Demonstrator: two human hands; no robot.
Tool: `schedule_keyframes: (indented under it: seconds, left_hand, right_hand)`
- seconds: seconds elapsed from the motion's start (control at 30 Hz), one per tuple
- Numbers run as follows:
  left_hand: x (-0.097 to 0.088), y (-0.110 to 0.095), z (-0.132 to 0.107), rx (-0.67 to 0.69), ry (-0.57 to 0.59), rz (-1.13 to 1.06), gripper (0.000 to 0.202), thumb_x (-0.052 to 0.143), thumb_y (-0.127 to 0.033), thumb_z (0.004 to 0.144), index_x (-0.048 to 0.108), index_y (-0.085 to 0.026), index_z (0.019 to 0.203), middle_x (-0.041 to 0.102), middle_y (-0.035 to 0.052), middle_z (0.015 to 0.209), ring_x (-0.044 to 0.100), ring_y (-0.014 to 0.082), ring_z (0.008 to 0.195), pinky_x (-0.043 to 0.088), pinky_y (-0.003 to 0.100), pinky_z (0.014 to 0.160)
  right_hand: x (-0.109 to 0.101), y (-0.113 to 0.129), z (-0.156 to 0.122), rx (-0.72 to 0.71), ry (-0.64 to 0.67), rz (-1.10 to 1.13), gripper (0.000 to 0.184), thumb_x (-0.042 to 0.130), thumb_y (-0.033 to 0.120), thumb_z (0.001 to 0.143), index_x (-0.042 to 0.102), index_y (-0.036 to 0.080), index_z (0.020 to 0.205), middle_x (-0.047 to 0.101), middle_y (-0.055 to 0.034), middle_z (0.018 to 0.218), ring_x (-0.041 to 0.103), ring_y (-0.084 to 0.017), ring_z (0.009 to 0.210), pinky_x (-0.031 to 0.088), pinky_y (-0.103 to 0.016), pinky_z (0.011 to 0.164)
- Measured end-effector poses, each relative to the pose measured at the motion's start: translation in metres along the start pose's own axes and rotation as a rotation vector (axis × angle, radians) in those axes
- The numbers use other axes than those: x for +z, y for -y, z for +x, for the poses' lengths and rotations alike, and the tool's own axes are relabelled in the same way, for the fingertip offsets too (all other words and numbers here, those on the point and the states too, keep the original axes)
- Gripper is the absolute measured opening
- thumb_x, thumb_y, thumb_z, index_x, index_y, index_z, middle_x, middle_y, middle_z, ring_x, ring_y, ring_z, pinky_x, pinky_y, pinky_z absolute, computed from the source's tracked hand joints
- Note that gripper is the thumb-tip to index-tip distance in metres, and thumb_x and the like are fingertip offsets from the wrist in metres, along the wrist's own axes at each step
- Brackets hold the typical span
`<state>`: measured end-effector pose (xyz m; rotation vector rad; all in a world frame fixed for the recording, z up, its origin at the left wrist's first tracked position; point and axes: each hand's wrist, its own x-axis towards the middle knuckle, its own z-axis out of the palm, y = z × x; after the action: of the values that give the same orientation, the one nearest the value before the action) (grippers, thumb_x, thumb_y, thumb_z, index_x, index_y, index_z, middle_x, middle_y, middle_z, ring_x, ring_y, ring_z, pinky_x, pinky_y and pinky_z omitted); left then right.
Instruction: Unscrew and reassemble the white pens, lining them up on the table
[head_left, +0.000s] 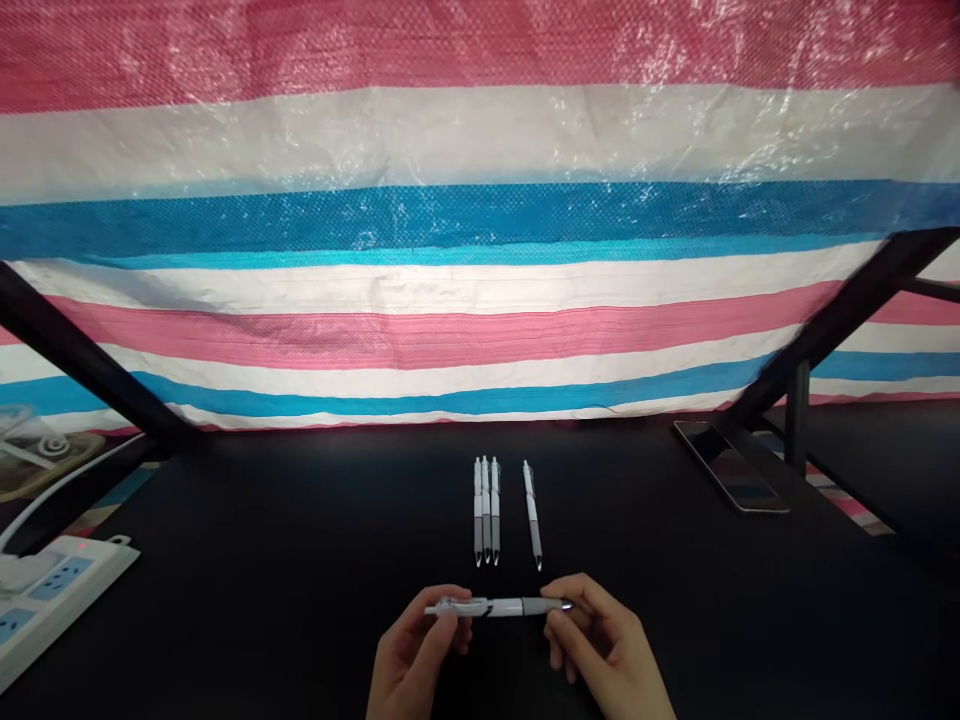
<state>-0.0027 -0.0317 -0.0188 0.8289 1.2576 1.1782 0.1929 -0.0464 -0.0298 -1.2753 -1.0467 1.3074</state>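
While both hands pinch one white pen (pixel 499 606) by its ends, left hand (pixel 420 655) on the clip end, right hand (pixel 607 655) on the tip, its long axis lies crosswise, tip to the right, low over the black table (pixel 300 560). Beyond it, three pens (pixel 486 510) lie side by side and a fourth pen (pixel 532 515) just apart, tips toward the person, seemingly finished.

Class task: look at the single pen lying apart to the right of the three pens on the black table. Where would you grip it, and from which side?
Probably the single pen is best pinched across its grey grip section, coming from above. It lies flat, tip towards the person, with bare table on both sides, so fingers fit either side without touching the three pens.
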Motion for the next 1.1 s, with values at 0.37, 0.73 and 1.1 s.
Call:
schedule_keyframes:
  seconds: [0.37,0.73,1.1]
  left_hand:
    - [0.000,0.003,-0.006,0.045,-0.052,-0.028,0.038,0.075,-0.053,0.070,0.078,-0.018,0.084,0.065,0.0033,0.063,0.058,0.0185,0.063,0.049,0.027,0.063]
    - [0.002,0.000,-0.006,0.042,-0.060,-0.089,0.037,0.078,-0.051,0.068,0.078,-0.017,0.082,0.064,0.0029,0.062,0.056,0.0171,0.062,0.048,0.025,0.061]
    - [0.004,0.000,-0.008,0.067,-0.091,-0.097,0.037,0.077,-0.050,0.068,0.077,-0.015,0.082,0.064,0.0031,0.061,0.056,0.0176,0.061,0.047,0.026,0.061]
  right_hand:
    - [0.000,0.011,-0.006,-0.051,0.117,-0.098,0.033,0.058,0.049,0.091,0.062,0.017,0.087,0.057,0.0019,0.064,0.053,-0.010,0.050,0.038,-0.022,0.051]
    - [-0.001,0.005,-0.004,-0.024,0.087,-0.151,0.039,0.054,0.055,0.091,0.060,0.017,0.084,0.058,0.0000,0.068,0.052,-0.009,0.048,0.038,-0.021,0.048]
    - [-0.001,0.003,-0.005,-0.050,0.086,-0.122,0.046,0.048,0.056,0.094,0.058,0.017,0.071,0.060,-0.0012,0.063,0.053,-0.009,0.047,0.034,-0.021,0.047]
